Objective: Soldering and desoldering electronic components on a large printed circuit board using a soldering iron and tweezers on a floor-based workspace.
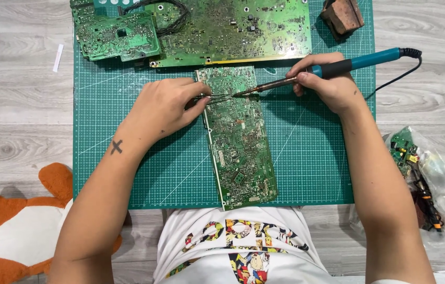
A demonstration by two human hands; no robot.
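Observation:
A long green circuit board (239, 142) lies on the green cutting mat (306, 158) in front of me. My left hand (164, 108) pinches thin metal tweezers (216, 98), whose tips rest on the board's upper part. My right hand (327, 84) grips a soldering iron (338, 67) with a teal and black handle. Its tip meets the board right beside the tweezer tips.
Two larger green circuit boards (233, 29) (115, 34) lie along the mat's far edge. A brown block-shaped stand (342, 16) sits at the far right corner. A clear bag of electronic parts (422, 179) lies on the floor at right. An orange and white cushion (17, 226) is at left.

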